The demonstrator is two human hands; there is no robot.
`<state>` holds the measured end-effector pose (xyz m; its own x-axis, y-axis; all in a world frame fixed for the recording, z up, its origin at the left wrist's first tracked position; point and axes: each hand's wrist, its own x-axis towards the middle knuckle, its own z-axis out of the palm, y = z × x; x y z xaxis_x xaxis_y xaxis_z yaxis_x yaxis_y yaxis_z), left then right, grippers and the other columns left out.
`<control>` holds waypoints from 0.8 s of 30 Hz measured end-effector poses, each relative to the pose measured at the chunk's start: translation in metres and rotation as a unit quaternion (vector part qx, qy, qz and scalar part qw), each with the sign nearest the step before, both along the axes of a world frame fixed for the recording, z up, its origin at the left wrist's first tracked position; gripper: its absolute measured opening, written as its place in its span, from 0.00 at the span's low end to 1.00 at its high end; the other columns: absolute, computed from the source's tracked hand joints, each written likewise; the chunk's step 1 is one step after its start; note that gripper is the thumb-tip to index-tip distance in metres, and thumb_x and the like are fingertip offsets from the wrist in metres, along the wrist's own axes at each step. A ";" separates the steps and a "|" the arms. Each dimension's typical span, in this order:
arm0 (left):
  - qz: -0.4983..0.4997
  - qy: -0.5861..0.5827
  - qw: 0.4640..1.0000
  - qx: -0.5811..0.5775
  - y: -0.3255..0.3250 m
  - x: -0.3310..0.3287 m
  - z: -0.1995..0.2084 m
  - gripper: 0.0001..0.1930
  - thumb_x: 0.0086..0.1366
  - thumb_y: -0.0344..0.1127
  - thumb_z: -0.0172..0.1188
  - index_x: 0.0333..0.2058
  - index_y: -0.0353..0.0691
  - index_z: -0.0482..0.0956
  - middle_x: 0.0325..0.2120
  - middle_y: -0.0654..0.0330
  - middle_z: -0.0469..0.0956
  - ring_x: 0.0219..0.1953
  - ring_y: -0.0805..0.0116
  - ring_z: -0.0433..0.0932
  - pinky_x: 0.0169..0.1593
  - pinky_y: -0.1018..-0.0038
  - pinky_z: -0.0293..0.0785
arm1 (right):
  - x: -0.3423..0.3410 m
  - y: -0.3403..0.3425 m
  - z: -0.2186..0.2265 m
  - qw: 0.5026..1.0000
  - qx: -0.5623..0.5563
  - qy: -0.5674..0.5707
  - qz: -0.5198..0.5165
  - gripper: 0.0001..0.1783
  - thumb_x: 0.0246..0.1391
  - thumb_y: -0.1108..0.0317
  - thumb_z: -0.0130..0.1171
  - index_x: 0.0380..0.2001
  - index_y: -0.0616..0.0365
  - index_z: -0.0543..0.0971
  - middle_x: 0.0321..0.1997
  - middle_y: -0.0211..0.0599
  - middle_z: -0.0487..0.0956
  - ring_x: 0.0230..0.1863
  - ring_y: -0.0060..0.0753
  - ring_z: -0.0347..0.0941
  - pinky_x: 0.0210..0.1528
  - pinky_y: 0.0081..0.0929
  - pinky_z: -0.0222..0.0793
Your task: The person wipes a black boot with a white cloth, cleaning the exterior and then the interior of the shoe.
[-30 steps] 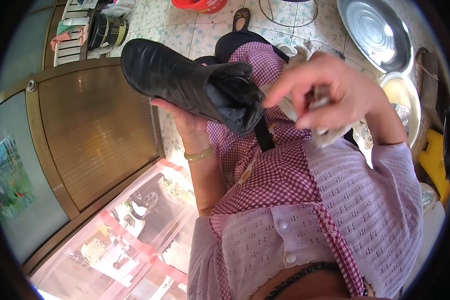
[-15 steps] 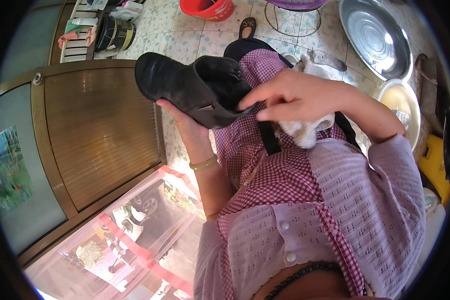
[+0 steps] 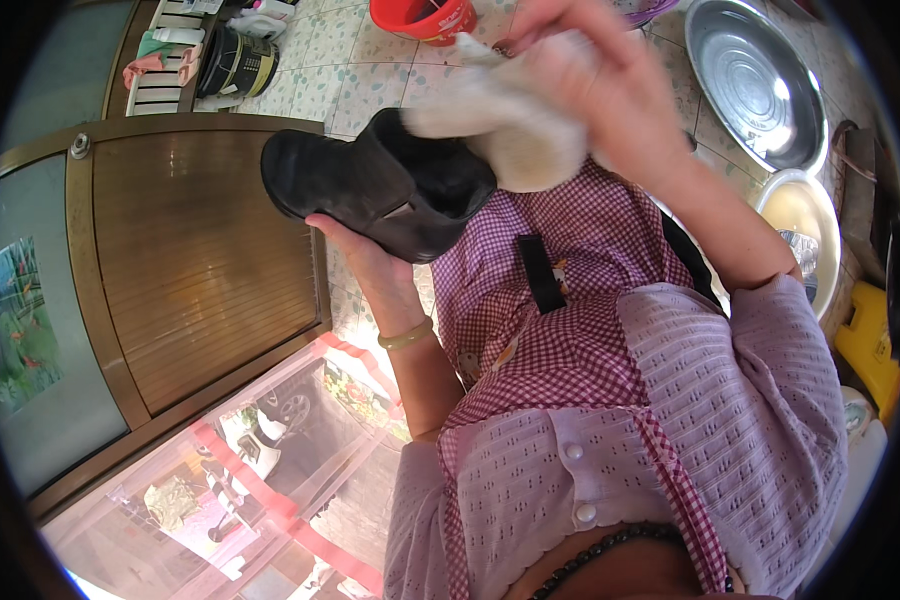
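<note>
- The biggest change: the cream-white, soft fabric cloth, lying on the lap half a second ago, is now up in the right hand, beside the opening of the black, smooth leather-look ankle boot.
- For the work in hand, this means the cloth, rather than bare fingers, is now at the boot's opening; blur hides whether they touch.
- The right hand is closed around the bunched cloth, though motion smears the exact grip.
- The left hand supports the boot from below, thumb along its near side; the other fingers are mostly hidden.
- The boot is above the red-and-white checked fabric apron, toe toward the left and opening toward the right, much as before.
- Its side shows a small, pale triangular patch, with no readable writing.
- Printed marks appear on the round red plastic bucket and on the yellowish band of the black rounded container, both too small to make out surely.
</note>
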<state>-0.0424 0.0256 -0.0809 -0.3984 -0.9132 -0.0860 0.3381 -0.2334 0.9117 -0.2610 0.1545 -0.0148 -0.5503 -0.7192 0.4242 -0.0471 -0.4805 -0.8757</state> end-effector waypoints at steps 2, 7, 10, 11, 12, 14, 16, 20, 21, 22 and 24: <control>-0.014 0.054 0.998 0.028 0.003 -0.004 -0.003 0.45 0.57 0.72 0.41 0.62 0.42 0.55 0.60 0.58 0.60 0.62 0.59 0.59 0.64 0.61 0.57 | 0.019 -0.008 -0.024 0.943 -0.030 0.330 0.022 0.19 0.48 0.59 0.62 0.42 0.53 0.73 0.46 0.39 0.69 0.48 0.37 0.66 0.44 0.26 0.67; 0.041 -0.005 0.999 0.024 0.003 0.016 -0.008 0.46 0.57 0.71 0.43 0.62 0.39 0.55 0.60 0.57 0.60 0.61 0.60 0.61 0.64 0.62 0.57 | 0.019 0.009 -0.060 0.875 0.149 0.437 0.146 0.16 0.47 0.69 0.57 0.42 0.50 0.73 0.45 0.38 0.70 0.44 0.42 0.70 0.40 0.35 0.69; 0.053 0.030 0.996 0.066 0.002 0.035 -0.007 0.40 0.61 0.67 0.43 0.60 0.38 0.59 0.57 0.55 0.65 0.58 0.58 0.65 0.61 0.61 0.63 | -0.008 0.014 -0.063 0.854 0.257 0.424 0.155 0.13 0.50 0.70 0.53 0.41 0.52 0.75 0.34 0.38 0.73 0.39 0.39 0.73 0.37 0.34 0.70; 0.054 0.054 0.994 0.082 0.002 0.041 -0.006 0.37 0.63 0.65 0.44 0.58 0.39 0.62 0.56 0.56 0.67 0.56 0.58 0.67 0.59 0.60 0.65 | -0.014 0.013 -0.062 0.843 0.299 0.437 0.094 0.13 0.51 0.69 0.52 0.42 0.53 0.76 0.34 0.38 0.73 0.39 0.37 0.74 0.38 0.34 0.69; 0.057 0.091 0.989 0.106 0.000 0.041 -0.005 0.29 0.66 0.56 0.47 0.55 0.39 0.66 0.51 0.55 0.71 0.52 0.58 0.71 0.56 0.62 0.69 | -0.018 0.012 -0.059 0.884 0.238 0.396 0.072 0.14 0.52 0.68 0.52 0.43 0.54 0.76 0.35 0.38 0.73 0.38 0.36 0.74 0.37 0.33 0.69; 0.045 0.095 0.990 0.095 -0.004 0.045 -0.009 0.26 0.66 0.53 0.48 0.54 0.39 0.68 0.49 0.56 0.73 0.51 0.58 0.72 0.56 0.63 0.70 | -0.024 0.009 -0.051 0.946 0.110 0.304 0.030 0.15 0.53 0.67 0.52 0.45 0.56 0.76 0.36 0.37 0.74 0.37 0.33 0.73 0.37 0.31 0.68; 0.034 0.098 0.991 0.086 0.000 0.035 -0.006 0.34 0.63 0.61 0.47 0.57 0.40 0.64 0.53 0.55 0.69 0.53 0.57 0.70 0.57 0.61 0.68 | -0.015 0.014 -0.026 0.948 0.078 0.301 0.059 0.17 0.53 0.67 0.53 0.47 0.56 0.75 0.37 0.36 0.74 0.37 0.31 0.73 0.38 0.29 0.68; 0.013 0.038 0.997 0.064 0.001 0.027 -0.006 0.46 0.56 0.73 0.39 0.63 0.42 0.55 0.61 0.55 0.59 0.61 0.56 0.60 0.63 0.57 0.58 | 0.018 0.014 -0.001 0.906 0.055 0.394 0.145 0.16 0.53 0.67 0.54 0.46 0.57 0.77 0.36 0.35 0.74 0.37 0.30 0.73 0.40 0.26 0.68; 0.003 0.035 0.997 0.063 0.002 0.025 -0.006 0.46 0.57 0.73 0.39 0.63 0.42 0.54 0.62 0.55 0.58 0.62 0.56 0.59 0.64 0.57 0.57 | 0.016 0.010 -0.009 0.913 0.069 0.367 0.162 0.16 0.54 0.67 0.53 0.46 0.57 0.77 0.37 0.35 0.75 0.37 0.29 0.73 0.40 0.26 0.69; 0.024 0.005 0.998 0.052 0.003 0.024 -0.003 0.46 0.57 0.73 0.37 0.64 0.42 0.53 0.62 0.56 0.57 0.63 0.55 0.57 0.65 0.57 0.55 | 0.010 0.002 -0.023 0.921 0.080 0.338 0.179 0.16 0.54 0.67 0.53 0.46 0.56 0.77 0.37 0.35 0.75 0.38 0.29 0.73 0.40 0.25 0.69; 0.023 0.032 0.997 0.059 0.000 0.029 -0.004 0.43 0.60 0.70 0.39 0.62 0.41 0.55 0.60 0.55 0.60 0.61 0.56 0.60 0.64 0.59 0.57 | -0.007 -0.007 -0.055 0.959 0.103 0.185 0.189 0.15 0.58 0.66 0.51 0.48 0.55 0.76 0.42 0.33 0.77 0.42 0.24 0.73 0.43 0.22 0.70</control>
